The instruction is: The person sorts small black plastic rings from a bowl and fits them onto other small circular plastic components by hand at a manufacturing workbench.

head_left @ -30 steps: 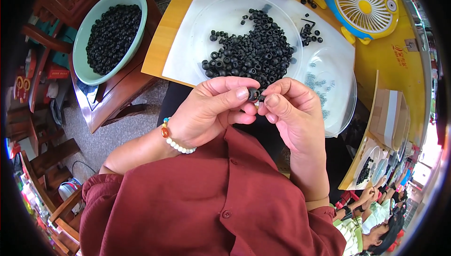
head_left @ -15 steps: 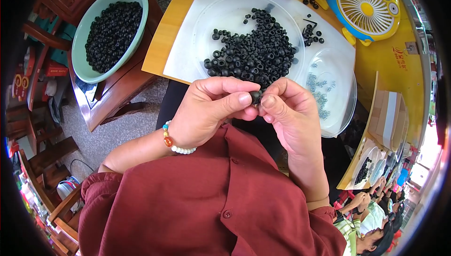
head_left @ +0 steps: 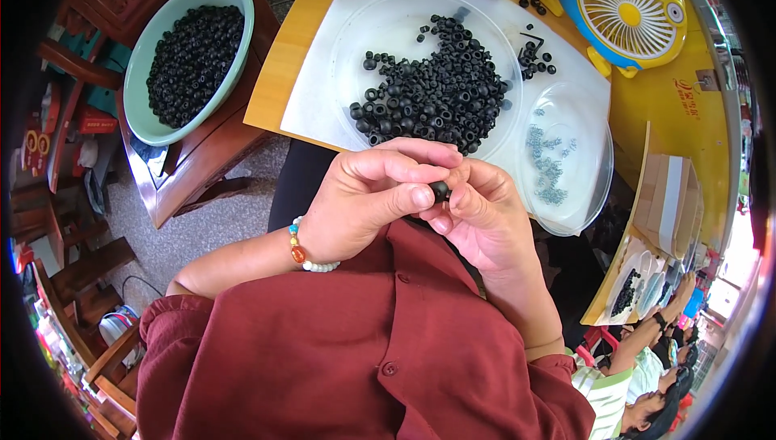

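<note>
A small black ball-shaped piece is pinched between the fingertips of both my hands, in front of my dark red shirt. My left hand holds it from the left with thumb and forefinger. On its right side, my right hand has thumb and fingers closed against it; the fingertips partly cover it. Just beyond my hands is a clear round tray with a pile of black pieces, some ball-shaped and some like hollow caps. To the right, a clear dish contains small spring-like pieces.
A pale green basin full of black pieces stands on a wooden stool at left. A yellow and blue fan stands at the far right, near loose black pieces and a hex key. Nearby are a cardboard box and other people.
Both hands have come slightly nearer to me and the right one has turned, its fingers now closer over the left fingers. The black piece has moved slightly down in view.
</note>
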Motion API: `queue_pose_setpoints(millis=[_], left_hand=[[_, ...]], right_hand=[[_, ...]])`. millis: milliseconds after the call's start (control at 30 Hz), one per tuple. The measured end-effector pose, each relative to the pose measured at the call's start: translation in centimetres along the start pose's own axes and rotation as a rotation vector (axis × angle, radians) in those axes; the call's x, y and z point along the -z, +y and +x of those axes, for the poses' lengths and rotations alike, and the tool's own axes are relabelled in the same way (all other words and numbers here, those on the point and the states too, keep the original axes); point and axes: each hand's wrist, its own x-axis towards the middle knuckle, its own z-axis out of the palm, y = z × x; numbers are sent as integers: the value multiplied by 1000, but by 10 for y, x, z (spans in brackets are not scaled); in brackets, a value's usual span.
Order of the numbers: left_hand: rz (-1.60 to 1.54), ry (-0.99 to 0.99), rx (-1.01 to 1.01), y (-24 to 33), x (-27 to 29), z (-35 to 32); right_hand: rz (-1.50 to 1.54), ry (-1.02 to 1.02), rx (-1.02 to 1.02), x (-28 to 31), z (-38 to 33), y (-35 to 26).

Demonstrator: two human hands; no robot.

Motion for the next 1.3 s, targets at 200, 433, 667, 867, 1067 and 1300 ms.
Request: queue_pose_setpoints(millis=[200, 433, 667, 867, 1067, 1300], left_hand=[[6, 18, 86, 4, -1, 0], [-56, 1, 129, 10, 2, 5], [47, -8, 64, 7, 1, 5], [158, 21, -53, 13, 2, 7], [339, 217, -364, 44, 26, 15], [1227, 830, -534, 146, 136, 2]], right_hand=[[99, -35, -49, 6, 1, 5], [221, -33, -61, 1, 3, 2], [114, -63, -20, 2, 2, 7], [-18, 32, -35, -5, 6, 1], [-506, 188, 188, 23, 0, -25], [-1247, 833, 484, 133, -23, -102]])
